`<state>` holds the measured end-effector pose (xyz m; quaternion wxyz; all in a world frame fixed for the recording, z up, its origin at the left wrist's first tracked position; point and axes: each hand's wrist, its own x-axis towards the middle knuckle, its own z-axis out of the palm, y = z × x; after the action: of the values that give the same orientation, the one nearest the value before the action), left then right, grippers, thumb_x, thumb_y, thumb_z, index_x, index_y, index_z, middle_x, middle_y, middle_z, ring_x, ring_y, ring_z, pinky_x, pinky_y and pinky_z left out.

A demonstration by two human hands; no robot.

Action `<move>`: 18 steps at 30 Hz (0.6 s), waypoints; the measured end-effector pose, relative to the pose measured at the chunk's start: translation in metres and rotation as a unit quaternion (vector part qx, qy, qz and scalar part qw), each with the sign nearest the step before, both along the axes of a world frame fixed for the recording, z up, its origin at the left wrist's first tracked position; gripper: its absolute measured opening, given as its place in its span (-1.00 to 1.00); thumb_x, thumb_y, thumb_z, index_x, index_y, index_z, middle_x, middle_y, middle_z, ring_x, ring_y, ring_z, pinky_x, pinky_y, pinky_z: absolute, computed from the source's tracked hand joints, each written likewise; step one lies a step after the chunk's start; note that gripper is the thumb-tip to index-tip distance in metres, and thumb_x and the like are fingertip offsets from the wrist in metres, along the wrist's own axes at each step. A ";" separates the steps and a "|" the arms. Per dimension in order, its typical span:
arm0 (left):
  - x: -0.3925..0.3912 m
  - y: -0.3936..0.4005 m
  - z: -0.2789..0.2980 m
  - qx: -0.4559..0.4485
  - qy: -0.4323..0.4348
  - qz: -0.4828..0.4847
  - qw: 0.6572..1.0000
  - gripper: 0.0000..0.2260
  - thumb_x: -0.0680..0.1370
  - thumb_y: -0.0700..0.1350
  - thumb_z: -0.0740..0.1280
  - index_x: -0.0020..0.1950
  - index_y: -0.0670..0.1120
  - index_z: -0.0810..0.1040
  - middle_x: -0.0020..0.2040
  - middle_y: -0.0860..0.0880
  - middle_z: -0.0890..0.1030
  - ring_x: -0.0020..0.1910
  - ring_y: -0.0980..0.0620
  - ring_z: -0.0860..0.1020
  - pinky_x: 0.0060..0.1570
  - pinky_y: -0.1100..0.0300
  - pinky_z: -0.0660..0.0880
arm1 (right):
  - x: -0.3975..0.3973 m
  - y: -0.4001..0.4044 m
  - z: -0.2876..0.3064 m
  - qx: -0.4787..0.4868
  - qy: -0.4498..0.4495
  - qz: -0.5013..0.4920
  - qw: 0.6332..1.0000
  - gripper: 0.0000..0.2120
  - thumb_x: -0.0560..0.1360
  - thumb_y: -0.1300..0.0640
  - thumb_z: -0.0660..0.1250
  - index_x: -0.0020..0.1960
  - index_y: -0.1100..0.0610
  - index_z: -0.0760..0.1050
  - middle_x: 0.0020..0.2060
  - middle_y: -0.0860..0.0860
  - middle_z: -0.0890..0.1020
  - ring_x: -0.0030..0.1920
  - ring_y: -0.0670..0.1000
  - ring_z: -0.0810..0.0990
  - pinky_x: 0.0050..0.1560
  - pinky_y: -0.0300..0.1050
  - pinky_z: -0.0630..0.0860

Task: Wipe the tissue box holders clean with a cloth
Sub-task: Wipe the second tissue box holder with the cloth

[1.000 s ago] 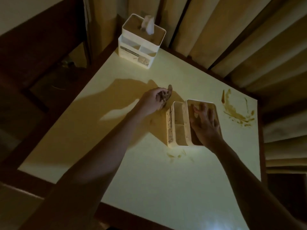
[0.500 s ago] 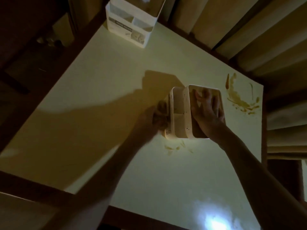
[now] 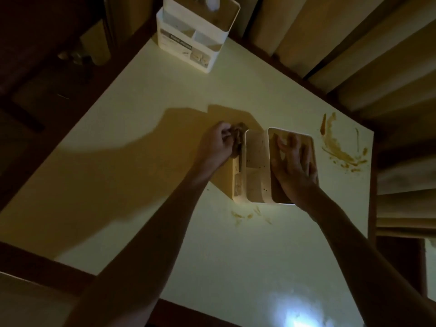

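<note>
Dim room, pale table (image 3: 118, 185). Holder (image 3: 256, 166) at centre; right hand (image 3: 292, 166) flat, fingers spread, steadying. Left hand (image 3: 215, 143) pinches cloth (image 3: 237, 138) against outer wall: side-wipe under way. Next: stroke downward, steady pressure.

Speckled white tissue box holder (image 3: 256, 166) upright mid-table, brown cloth (image 3: 237, 140) against its left side; second holder (image 3: 195, 34) at far edge.

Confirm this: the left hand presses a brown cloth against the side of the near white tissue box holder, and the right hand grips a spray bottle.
Not quite. The head view shows the right hand holding no spray bottle; it rests spread on the top of the near white plastic tissue box holder. The left hand does press the crumpled brown cloth against its side.
</note>
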<state>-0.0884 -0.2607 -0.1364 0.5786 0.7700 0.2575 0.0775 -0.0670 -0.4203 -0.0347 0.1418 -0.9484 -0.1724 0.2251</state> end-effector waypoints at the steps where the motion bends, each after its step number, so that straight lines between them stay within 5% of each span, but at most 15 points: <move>1: -0.012 -0.008 0.001 -0.035 -0.010 0.022 0.999 -0.80 0.59 -0.18 0.27 0.20 -0.16 0.52 0.09 -0.11 0.61 0.00 0.09 0.56 -0.06 0.36 0.43 | -0.001 0.001 0.002 0.008 0.003 -0.007 1.000 -0.57 0.64 -0.09 0.01 0.22 -0.39 -0.25 0.52 -0.09 -0.27 0.52 0.01 -0.30 0.50 0.07 -0.23; 3: -0.046 -0.035 0.005 -0.116 -0.037 0.065 0.990 -0.90 0.60 -0.17 0.26 -0.06 -0.07 0.56 -0.17 -0.03 0.61 -0.24 0.26 0.54 -0.20 0.36 0.48 | -0.002 0.003 0.003 0.013 -0.009 -0.003 1.000 -0.59 0.64 -0.08 0.01 0.10 -0.43 -0.25 0.52 -0.08 -0.27 0.51 0.00 -0.30 0.50 0.06 -0.23; 6: -0.103 -0.080 0.023 -0.134 -0.045 0.105 0.984 -0.73 0.57 -0.26 0.28 -0.25 0.05 0.43 -0.33 0.13 0.50 -0.33 0.33 0.52 -0.30 0.49 0.42 | -0.003 0.002 0.000 0.015 -0.023 0.007 1.000 -0.55 0.64 -0.07 0.01 0.08 -0.44 -0.29 0.53 -0.06 -0.27 0.51 0.02 -0.31 0.50 0.09 -0.22; 11: -0.070 -0.054 0.020 -0.147 -0.068 0.076 0.984 -0.80 0.61 -0.19 0.23 -0.19 0.03 0.46 -0.27 0.08 0.55 -0.33 0.28 0.55 -0.31 0.38 0.49 | -0.001 -0.001 -0.005 -0.010 -0.031 0.010 0.999 -0.54 0.64 -0.09 0.00 0.17 -0.41 -0.32 0.52 -0.10 -0.27 0.50 0.01 -0.34 0.49 0.14 -0.25; 14: -0.017 -0.022 0.007 -0.105 -0.085 0.052 0.989 -0.91 0.59 -0.16 0.26 0.04 -0.15 0.51 -0.03 -0.12 0.60 -0.09 0.02 0.58 -0.06 0.08 0.57 | -0.002 0.000 -0.004 -0.015 -0.021 -0.004 1.000 -0.55 0.64 -0.10 -0.01 0.13 -0.39 -0.34 0.52 -0.09 -0.29 0.51 0.00 -0.34 0.49 0.08 -0.28; 18: 0.004 -0.015 -0.009 -0.041 -0.081 0.043 0.995 -0.82 0.57 -0.11 0.26 0.09 -0.19 0.47 0.09 -0.18 0.53 -0.02 -0.01 0.53 -0.01 0.11 0.54 | 0.002 -0.002 -0.009 -0.024 -0.024 0.001 0.999 -0.57 0.64 -0.11 -0.03 0.25 -0.34 -0.30 0.52 -0.09 -0.30 0.51 0.00 -0.34 0.47 0.07 -0.29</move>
<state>-0.0845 -0.2755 -0.1451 0.6252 0.7248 0.2454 0.1537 -0.0648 -0.4224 -0.0438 0.1146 -0.9564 -0.1715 0.2067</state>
